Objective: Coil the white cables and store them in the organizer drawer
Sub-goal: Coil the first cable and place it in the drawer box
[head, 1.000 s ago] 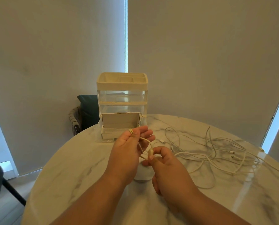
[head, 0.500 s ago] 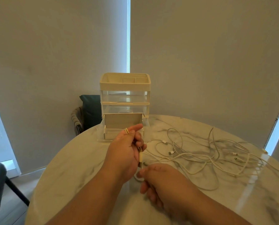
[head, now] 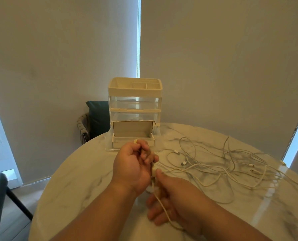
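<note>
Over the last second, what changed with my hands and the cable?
The left hand has curled its fingers, spread a second ago, round the white cable. The right hand has dropped back toward you, with the cable now running down across its fingers and its thumb pressing it beside the left hand. The organizer, the loose cables and the table stayed as they were.

Left hand (head: 132, 164) and right hand (head: 172, 197) grip a white cable (head: 162, 208).
</note>
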`<action>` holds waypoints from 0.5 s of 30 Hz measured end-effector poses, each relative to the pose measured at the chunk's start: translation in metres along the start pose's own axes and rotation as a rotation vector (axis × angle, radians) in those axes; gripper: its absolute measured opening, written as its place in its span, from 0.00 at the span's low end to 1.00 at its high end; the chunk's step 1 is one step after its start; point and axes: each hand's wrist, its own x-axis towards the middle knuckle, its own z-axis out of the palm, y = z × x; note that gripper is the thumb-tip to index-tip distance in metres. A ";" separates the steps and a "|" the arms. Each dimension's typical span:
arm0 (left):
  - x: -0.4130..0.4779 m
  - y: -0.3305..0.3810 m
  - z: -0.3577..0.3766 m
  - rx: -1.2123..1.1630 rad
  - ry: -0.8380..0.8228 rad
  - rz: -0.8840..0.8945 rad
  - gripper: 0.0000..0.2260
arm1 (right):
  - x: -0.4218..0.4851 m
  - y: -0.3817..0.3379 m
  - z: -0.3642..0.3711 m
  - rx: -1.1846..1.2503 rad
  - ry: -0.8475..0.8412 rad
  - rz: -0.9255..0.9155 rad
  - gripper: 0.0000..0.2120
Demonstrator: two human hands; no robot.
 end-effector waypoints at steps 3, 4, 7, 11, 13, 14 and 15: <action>-0.006 -0.001 0.008 0.005 -0.042 -0.039 0.09 | 0.006 0.003 -0.001 0.088 0.065 -0.161 0.13; -0.006 -0.001 0.010 -0.008 -0.046 -0.056 0.10 | 0.007 0.004 -0.002 0.075 0.103 -0.190 0.11; -0.005 0.003 0.013 -0.023 -0.074 -0.090 0.16 | 0.009 0.003 -0.004 0.062 0.181 -0.205 0.11; -0.008 0.007 0.015 0.063 -0.061 -0.077 0.16 | 0.008 -0.001 -0.006 0.040 0.277 -0.236 0.06; -0.010 0.006 0.017 0.064 -0.054 -0.081 0.16 | 0.007 -0.003 -0.006 0.056 0.291 -0.246 0.02; -0.010 0.005 0.018 0.049 -0.055 -0.087 0.16 | 0.007 -0.003 -0.006 0.070 0.293 -0.236 0.03; -0.010 0.004 0.018 0.030 -0.053 -0.093 0.16 | 0.006 -0.002 -0.004 0.089 0.289 -0.217 0.03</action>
